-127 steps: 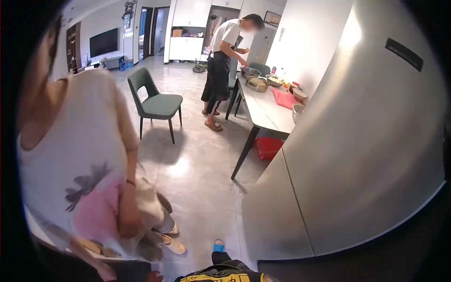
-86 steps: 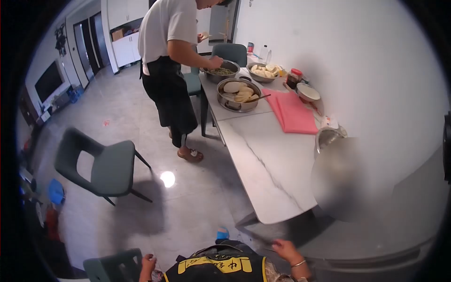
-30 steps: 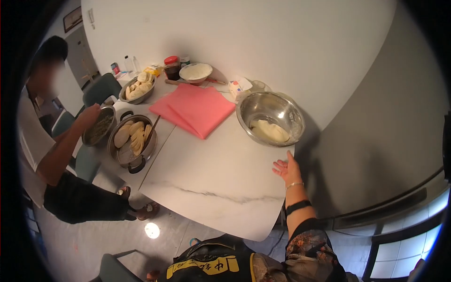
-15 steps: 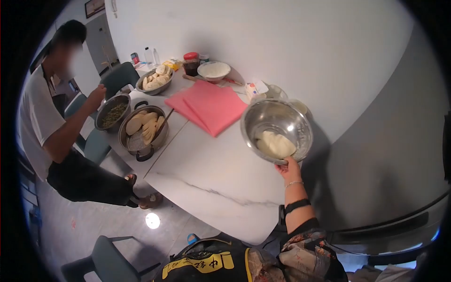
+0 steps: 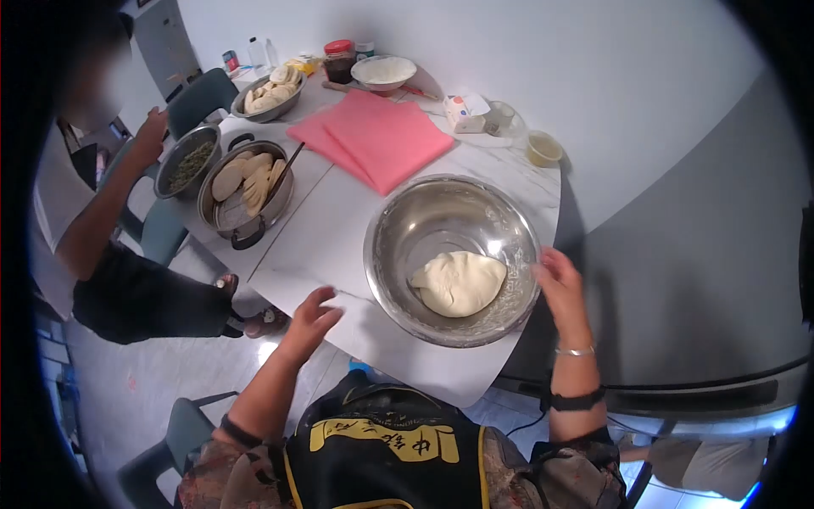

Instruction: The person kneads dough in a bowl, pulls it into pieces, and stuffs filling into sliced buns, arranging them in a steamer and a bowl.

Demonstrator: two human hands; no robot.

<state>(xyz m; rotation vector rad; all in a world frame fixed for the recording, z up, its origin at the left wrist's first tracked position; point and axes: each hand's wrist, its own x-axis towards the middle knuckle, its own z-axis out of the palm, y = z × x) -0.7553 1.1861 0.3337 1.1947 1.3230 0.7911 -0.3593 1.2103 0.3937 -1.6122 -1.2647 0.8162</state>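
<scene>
A large steel mixing bowl (image 5: 407, 318) stands on the table near its front edge. In it lies a smooth lump of pale dough (image 5: 458, 284), and floury residue marks the inner wall. My right hand (image 5: 561, 276) is at the bowl's right side, fingertips right at the rim and fingers loosely apart. To the left of the bowl, over the table's front edge, my left hand (image 5: 312, 324) is empty with thumb and fingers spread.
Behind the bowl lies a folded pink cloth (image 5: 373, 140). Further left are a pot of flat dough pieces (image 5: 242, 182), a bowl of chopped greens (image 5: 191, 165) and a bowl of buns (image 5: 270, 93). A person (image 5: 110, 212) stands at the left. A small cup (image 5: 543, 149) sits back right.
The mixing bowl, earlier tilted in my right hand, now stands upright, nearer and further left. My right hand has moved from its front rim to its right side. My left hand has come into view.
</scene>
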